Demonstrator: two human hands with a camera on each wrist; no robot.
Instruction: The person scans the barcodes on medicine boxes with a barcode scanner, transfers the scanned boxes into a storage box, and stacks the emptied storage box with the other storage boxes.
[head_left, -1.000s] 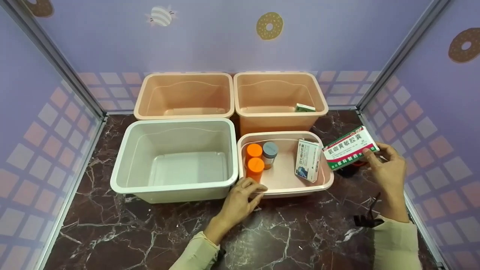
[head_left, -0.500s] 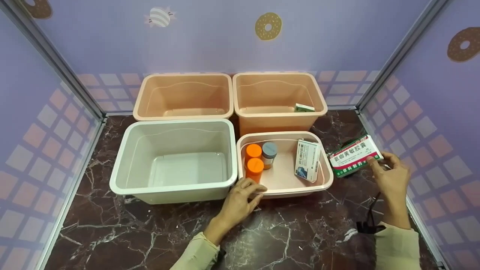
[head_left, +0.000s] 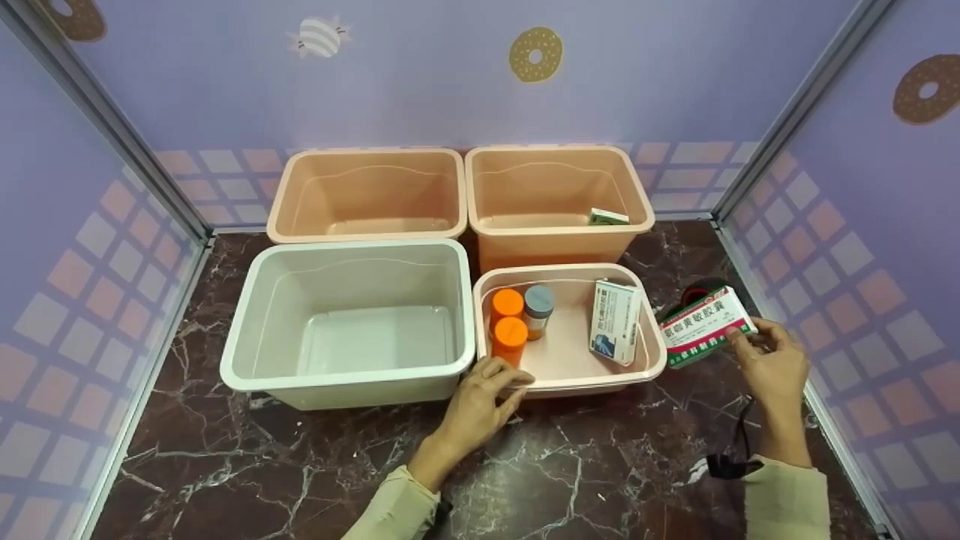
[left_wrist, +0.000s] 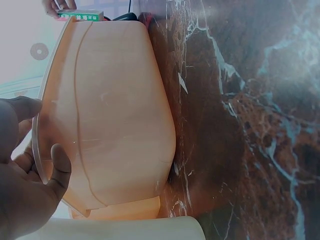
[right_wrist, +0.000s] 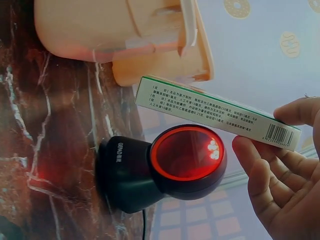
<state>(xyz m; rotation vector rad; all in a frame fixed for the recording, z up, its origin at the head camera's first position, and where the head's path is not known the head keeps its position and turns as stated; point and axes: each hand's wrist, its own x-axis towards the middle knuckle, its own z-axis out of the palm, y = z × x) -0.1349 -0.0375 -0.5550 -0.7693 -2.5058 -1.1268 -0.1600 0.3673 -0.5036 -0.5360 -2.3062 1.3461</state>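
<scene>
My right hand pinches one end of a green, white and red medicine box to the right of the small pink bin. In the right wrist view the box's printed side and barcode show, close to a black barcode scanner with a glowing red ring. From the head view, the box hides most of that scanner. My left hand grips the pink bin's front rim near its left corner, thumb outside the wall. Inside that bin are orange-capped bottles, a grey-capped bottle and a white medicine box.
A large pale grey bin stands left of the pink one. Behind are two orange bins, the left one and the right one, which holds a green and white box. Purple wall panels enclose the marble-patterned table.
My right hand has lowered the medicine box toward the front, first swinging right and then back left, so more of the scanner shows behind it. My left hand stays on the rim.
</scene>
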